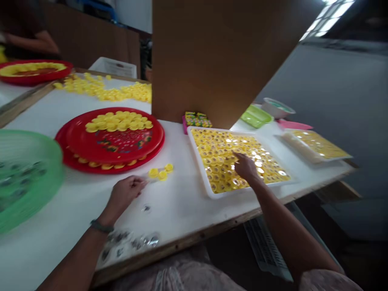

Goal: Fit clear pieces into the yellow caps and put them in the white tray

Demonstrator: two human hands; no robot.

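Shiny pieces (154, 241) lie nearest. I see the left hand (125, 195) pinched near yellow caps (163, 175), the right hand (246, 167) pointing over a white tray (216, 195); whether they hold anything, I cannot tell.

Layout of the flat white worktable (184, 206).
Right of centre sits a rectangular white plastic tray (218, 195), with small round yellow pieces (218, 178) inside; left of it, stacked round red plastic trays (81, 139); farther left, a round translucent green basin (30, 141). Loose round yellow caps (163, 175) lie between the red and white trays. Behind the red trays spreads a yellow heap (112, 93); behind the white tray, an upright brown board (224, 56).
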